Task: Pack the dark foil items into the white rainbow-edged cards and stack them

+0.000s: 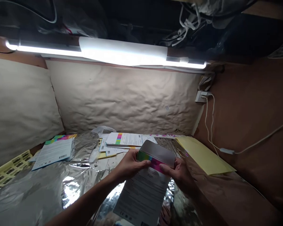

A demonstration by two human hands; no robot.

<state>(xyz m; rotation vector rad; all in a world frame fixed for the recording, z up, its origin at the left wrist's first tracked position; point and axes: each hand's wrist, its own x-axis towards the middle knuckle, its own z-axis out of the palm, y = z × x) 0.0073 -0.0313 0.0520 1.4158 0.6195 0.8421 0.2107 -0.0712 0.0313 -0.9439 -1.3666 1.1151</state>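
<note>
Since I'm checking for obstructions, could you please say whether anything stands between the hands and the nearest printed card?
Nothing visible does: the left hand and right hand grip the printed card directly, beside its coloured band.

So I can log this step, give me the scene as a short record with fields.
Held: printed carton, coloured band near its far end
Left hand: grips the carton's left edge
Right hand: grips the right edge
Behind: stack of printed card
Far left: second stack
Right: plain yellow sheet
Table: crumpled silvery cover
Lighting: tube light, lit
</note>
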